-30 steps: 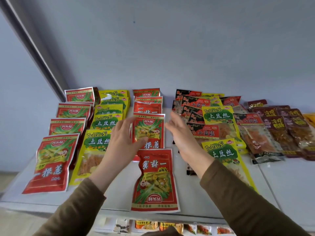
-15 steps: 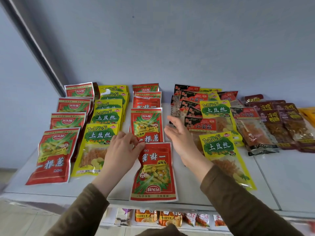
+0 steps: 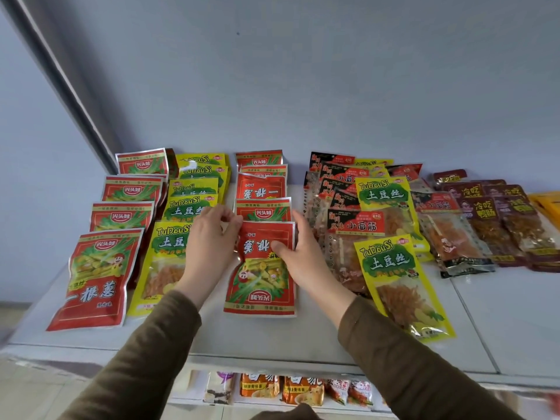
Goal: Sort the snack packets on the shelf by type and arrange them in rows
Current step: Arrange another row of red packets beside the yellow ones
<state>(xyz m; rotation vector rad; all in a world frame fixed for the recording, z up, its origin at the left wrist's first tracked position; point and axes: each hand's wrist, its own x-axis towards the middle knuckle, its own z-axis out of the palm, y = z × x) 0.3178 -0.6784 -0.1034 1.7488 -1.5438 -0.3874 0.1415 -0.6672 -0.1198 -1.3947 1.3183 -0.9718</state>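
Note:
On the white shelf top (image 3: 318, 338) lie rows of snack packets. An upside-down red packet (image 3: 262, 286) sits at the front of the middle red row (image 3: 263, 189). My left hand (image 3: 209, 247) pinches its top left corner, and my right hand (image 3: 300, 256) grips its right edge with the thumb on its face. Left of it run a yellow-green row (image 3: 194, 189) and another red row (image 3: 121, 219).
To the right lies a mixed pile: black-and-red packets (image 3: 354, 225), two yellow-green packets (image 3: 394, 274), then dark brown packets (image 3: 497, 219) and a yellow pack (image 3: 548, 204) at the far right. A lower shelf (image 3: 288, 389) holds more snacks. A wall stands behind.
Both hands have closed in on the upside-down red packet and taken hold of it. It has slid back, now overlapping the red packet behind it.

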